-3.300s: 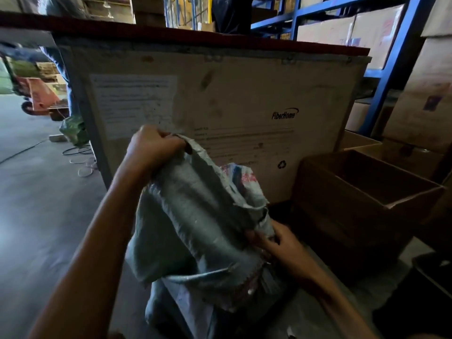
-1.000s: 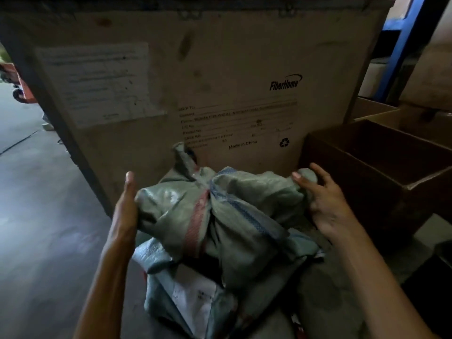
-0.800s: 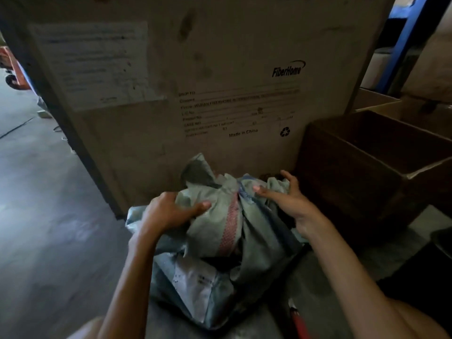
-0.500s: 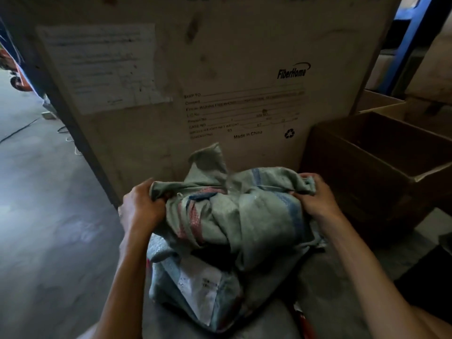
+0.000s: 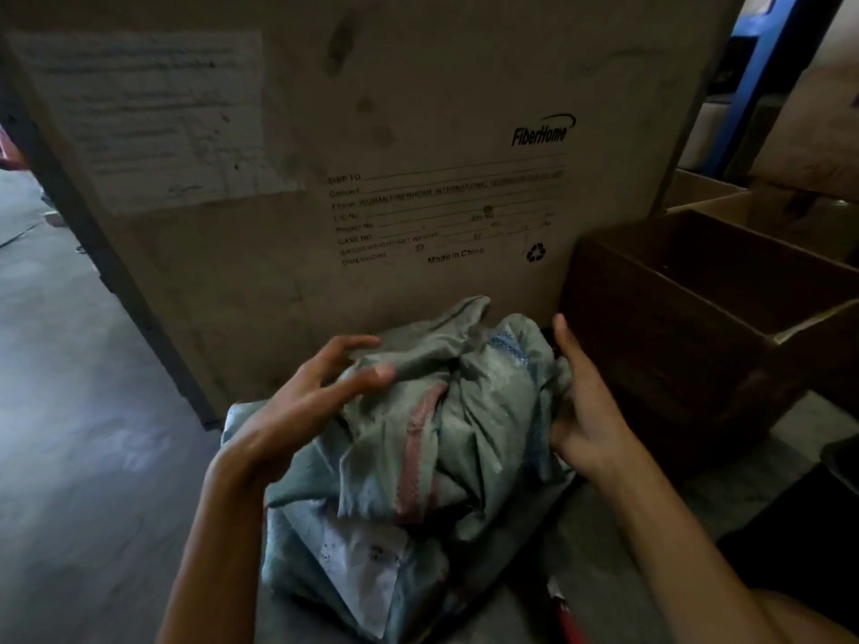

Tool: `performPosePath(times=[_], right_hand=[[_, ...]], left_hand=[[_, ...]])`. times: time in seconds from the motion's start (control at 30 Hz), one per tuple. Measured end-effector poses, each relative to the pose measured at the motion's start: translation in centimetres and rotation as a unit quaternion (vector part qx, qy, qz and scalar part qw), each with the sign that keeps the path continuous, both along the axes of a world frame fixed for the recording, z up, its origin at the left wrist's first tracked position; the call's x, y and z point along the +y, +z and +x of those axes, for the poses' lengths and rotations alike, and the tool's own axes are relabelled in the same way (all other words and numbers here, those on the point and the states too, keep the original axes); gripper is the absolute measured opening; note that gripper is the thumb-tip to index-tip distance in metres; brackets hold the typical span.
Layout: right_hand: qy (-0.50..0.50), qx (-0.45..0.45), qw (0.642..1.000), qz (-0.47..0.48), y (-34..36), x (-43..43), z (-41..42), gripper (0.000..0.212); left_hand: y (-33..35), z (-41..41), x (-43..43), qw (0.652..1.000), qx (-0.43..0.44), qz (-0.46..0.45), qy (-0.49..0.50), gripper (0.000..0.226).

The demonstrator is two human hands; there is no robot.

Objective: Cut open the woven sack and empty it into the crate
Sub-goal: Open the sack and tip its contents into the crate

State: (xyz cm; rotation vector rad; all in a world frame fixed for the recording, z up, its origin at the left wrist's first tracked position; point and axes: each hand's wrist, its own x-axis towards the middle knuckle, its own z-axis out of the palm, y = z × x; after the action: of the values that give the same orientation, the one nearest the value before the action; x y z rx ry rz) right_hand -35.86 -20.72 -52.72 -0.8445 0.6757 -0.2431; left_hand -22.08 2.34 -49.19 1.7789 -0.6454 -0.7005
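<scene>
The woven sack (image 5: 432, 439) sits crumpled on the floor between your hands, against the big crate (image 5: 372, 155). Your left hand (image 5: 297, 411) hovers over its top, grip wide, fingers spread; your right hand (image 5: 585, 411) lies flat along its side, nearer the brown box (image 5: 674, 346), holding nothing.

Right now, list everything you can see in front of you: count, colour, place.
woven sack: one, grey-green with red and blue stripes, crumpled on the floor, centre.
white label: one, on the sack's lower front.
large crate: one, tan, printed FiberHome, behind the sack.
paper sheet: one, pale, on the crate's upper left.
open brown box: one, right of the sack.
blue rack post: one, upper right.
red-handled object: one, bottom edge, partly hidden.
left hand: fingers spread, on the sack's left side.
right hand: open, against the sack's right side.
</scene>
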Motion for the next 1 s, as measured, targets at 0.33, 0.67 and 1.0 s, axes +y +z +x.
performPosePath(times=[0.33,0.67,1.0], right_hand=[[-0.203,0.043,0.912,-0.353,-1.0,-6.5,-0.9,0.082],[-0.135,0.081,0.902,-0.402,-0.8,-2.5,4.7,0.037],[-0.087,0.079,0.947,-0.300,19.9,7.3,-1.5,0.038]], left_hand=[[-7.2,6.6,0.2,0.896,-0.192,0.142,0.374,0.030],[1.1,2.7,-5.7,0.932,0.196,-0.051,0.302,0.069],[20.1,-6.3,-0.9,0.963,0.076,-0.005,0.258,0.043]])
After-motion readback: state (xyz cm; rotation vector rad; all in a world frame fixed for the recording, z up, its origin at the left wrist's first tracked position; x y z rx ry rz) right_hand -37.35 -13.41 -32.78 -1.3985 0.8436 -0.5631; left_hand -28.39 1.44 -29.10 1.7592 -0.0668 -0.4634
